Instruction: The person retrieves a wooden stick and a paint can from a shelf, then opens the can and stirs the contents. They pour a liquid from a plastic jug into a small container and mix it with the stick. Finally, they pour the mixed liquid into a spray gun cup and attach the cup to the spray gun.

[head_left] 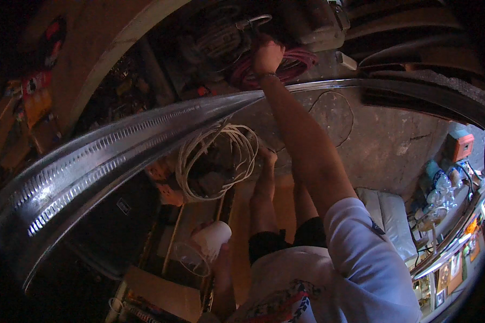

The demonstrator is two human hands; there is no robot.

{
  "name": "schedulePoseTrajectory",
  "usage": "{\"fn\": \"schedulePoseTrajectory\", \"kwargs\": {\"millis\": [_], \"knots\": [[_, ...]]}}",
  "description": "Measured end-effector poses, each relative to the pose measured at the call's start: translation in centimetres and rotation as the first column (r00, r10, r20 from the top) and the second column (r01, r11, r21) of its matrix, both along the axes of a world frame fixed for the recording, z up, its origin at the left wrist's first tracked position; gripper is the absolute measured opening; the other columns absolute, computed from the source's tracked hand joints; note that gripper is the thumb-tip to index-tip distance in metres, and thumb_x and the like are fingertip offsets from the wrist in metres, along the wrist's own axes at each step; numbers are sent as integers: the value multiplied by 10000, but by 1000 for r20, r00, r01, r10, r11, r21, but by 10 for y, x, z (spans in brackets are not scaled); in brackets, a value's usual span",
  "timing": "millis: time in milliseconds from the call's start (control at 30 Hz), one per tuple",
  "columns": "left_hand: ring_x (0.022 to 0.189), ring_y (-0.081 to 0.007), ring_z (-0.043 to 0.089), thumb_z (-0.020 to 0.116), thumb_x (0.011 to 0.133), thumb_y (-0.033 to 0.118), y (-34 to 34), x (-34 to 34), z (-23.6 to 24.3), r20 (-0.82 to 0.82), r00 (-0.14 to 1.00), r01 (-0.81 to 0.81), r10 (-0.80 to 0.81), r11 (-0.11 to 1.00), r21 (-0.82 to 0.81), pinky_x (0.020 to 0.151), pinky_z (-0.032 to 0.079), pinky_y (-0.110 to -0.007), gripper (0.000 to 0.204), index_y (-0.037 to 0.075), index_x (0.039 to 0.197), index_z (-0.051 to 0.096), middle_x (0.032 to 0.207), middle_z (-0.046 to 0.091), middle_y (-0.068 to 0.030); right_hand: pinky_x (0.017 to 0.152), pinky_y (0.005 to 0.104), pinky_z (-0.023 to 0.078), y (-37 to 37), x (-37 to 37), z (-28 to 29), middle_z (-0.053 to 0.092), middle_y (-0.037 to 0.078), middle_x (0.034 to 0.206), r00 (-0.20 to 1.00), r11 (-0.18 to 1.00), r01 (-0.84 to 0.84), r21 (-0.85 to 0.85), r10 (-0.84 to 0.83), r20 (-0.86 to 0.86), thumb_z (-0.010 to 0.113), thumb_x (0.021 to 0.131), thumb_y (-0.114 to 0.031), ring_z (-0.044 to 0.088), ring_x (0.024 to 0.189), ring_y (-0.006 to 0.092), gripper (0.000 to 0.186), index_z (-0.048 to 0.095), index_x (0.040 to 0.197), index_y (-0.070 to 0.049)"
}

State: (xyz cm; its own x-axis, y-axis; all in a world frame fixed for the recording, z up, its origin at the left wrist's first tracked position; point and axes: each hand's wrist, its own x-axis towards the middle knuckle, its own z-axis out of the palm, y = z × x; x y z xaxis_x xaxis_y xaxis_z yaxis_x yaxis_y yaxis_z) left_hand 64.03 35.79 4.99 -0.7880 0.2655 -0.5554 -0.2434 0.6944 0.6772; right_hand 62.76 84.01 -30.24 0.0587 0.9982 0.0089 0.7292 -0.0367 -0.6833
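My left hand (216,258), low in the view, is wrapped around a white cylinder (214,234), cup-like in shape. A thin pale cord loop (191,261) hangs beside it. My right arm stretches far forward over a long metal rail. At its end my right hand (268,55) is closed in front of a coil of dark red hose (299,60). A curved metal hook (256,20) shows just above that hand. Shadow hides its fingertips and whatever they grip.
The long slotted metal rail (118,129) arcs across the view between me and the hose. Below it hangs a coil of white cable (248,156). A grey padded bag (390,220), plastic bottles (439,185) and an orange box (461,146) are on the right.
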Motion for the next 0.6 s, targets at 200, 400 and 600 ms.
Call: {"fn": "schedulePoseTrajectory", "kwargs": {"millis": [200, 400, 600], "knots": [[1382, -307, 459, 678, 936, 63, 28, 2, 1, -68, 980, 190, -185, 979, 70, 1185, 369, -415, 697, 0, 1539, 334, 1519, 462, -158, 852, 463, 551, 6, 21, -18, 751, 157, 1023, 925, 985, -172, -12, 157, -346, 730, 881, -320, 711, 933, 385, 301, 721, 1064, -81], [1367, -324, 467, 745, 919, 136, 2, 4, -3, -27, 999, 39, -41, 998, -57, 1190, 368, -429, 785, 11, 1551, 296, 1506, 464, -163, 965, 585, 484, 22, 36, -20, 704, 132, 1238, 855, 872, -484, -70, 454, -249, 694, 861, -441, 673, 1114, 394, 475, 663, 1234, -149], [1341, -312, 482, 847, 865, 290, -14, 6, -9, -32, 999, 4, 0, 994, 111, 1173, 388, -446, 902, 21, 1536, 307, 1502, 461, -150, 754, 520, 561, 24, 24, -24, 719, 202, 983, 902, 920, -380, 96, 392, -183, 742, 868, -340, 686, 906, 452, 344, 633, 1056, -74]]}}
